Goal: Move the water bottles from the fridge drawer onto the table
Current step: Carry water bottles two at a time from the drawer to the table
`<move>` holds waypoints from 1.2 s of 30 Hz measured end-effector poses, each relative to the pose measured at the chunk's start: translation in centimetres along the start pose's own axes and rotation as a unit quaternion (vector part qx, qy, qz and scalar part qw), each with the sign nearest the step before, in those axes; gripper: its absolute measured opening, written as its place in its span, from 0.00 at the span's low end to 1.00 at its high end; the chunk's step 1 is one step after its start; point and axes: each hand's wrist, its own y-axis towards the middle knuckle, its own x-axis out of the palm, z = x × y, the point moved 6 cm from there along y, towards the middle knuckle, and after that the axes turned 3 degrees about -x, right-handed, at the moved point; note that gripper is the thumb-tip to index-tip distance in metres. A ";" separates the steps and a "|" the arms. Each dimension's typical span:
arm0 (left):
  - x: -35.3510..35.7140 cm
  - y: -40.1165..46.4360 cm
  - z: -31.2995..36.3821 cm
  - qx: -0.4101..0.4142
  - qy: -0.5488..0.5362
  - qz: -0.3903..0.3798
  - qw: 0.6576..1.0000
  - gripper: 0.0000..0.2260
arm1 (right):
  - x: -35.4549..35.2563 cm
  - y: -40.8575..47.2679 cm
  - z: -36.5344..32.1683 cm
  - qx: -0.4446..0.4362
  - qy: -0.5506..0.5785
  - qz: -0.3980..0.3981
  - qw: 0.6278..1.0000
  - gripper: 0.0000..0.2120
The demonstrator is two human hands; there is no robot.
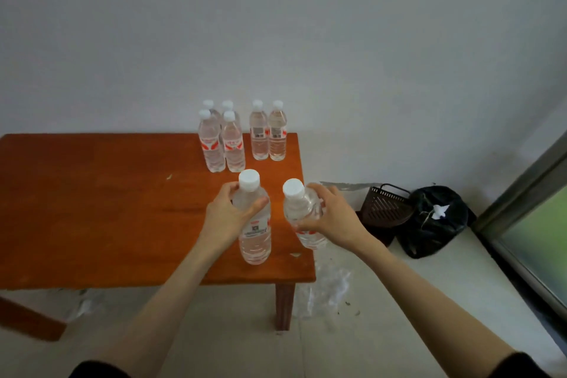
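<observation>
A clear plastic water bottle with a white cap stands upright near the front right of the orange-brown wooden table, the left hand wrapped round its shoulder. A second clear white-capped bottle tilts over the table's right edge, gripped by the right hand; its base is hard to make out. Six more clear bottles stand near the table's far edge, two of them partly hidden behind others.
</observation>
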 end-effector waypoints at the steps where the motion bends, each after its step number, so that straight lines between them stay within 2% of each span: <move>1: 0.1 1.5 -0.2 -0.008 -0.007 0.006 1.000 0.30 | 0.0 1.5 0.3 0.007 0.003 0.003 1.000 0.39; 5: 0.7 7.8 -1.3 -0.052 -0.042 0.016 0.998 0.31 | 0.6 8.2 2.0 0.043 0.054 0.010 0.998 0.38; 8: 1.3 12.5 -2.1 -0.054 -0.052 0.002 0.997 0.31 | 2.1 13.0 3.3 0.057 0.083 -0.003 0.995 0.37; 20: 5.2 29.3 -2.4 0.007 -0.023 -0.075 0.997 0.30 | 4.9 28.6 6.4 0.087 0.136 -0.015 0.987 0.34; 28: 7.4 33.5 -3.4 -0.006 -0.027 -0.088 0.996 0.29 | 6.2 32.8 7.6 0.095 0.137 -0.016 0.986 0.33; 36: 8.2 35.5 -3.1 -0.006 -0.038 -0.094 0.995 0.28 | 6.6 34.7 8.9 0.107 0.135 -0.012 0.985 0.36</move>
